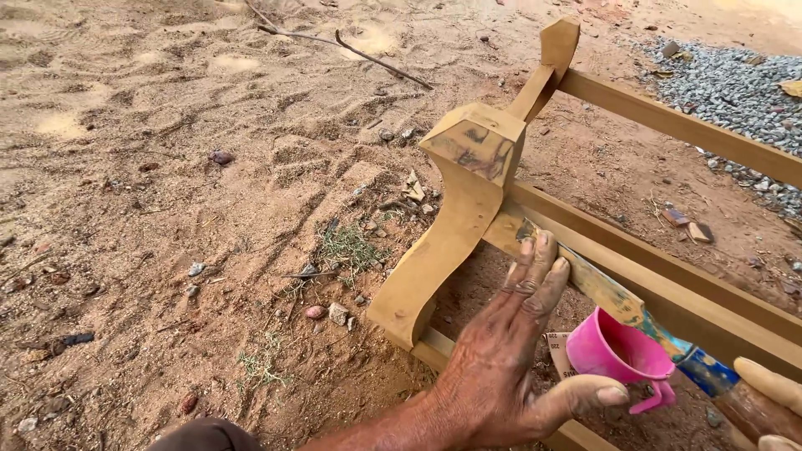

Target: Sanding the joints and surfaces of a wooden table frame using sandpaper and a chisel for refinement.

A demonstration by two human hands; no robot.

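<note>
A yellow-brown wooden furniture frame (443, 250) lies on its side on sandy ground, its curved leg pointing toward me. My left hand (501, 359) reaches in from below, fingers spread flat and pressing on the tip of a paint-stained brush (618, 305) that lies along the frame's rail (718, 309). At the bottom right my right hand (773, 388) grips the brush's wooden handle behind its blue ferrule. A pink plastic cup (614, 351) stands on the ground between the two hands, just under the brush.
A piece of sandpaper (558, 351) lies beside the cup. Grey gravel (735, 83) covers the top right behind the upper rail (668, 117). A dry stick (368, 54) lies on the sand at the top. Small stones and tufts of grass (347, 246) dot the ground on the left.
</note>
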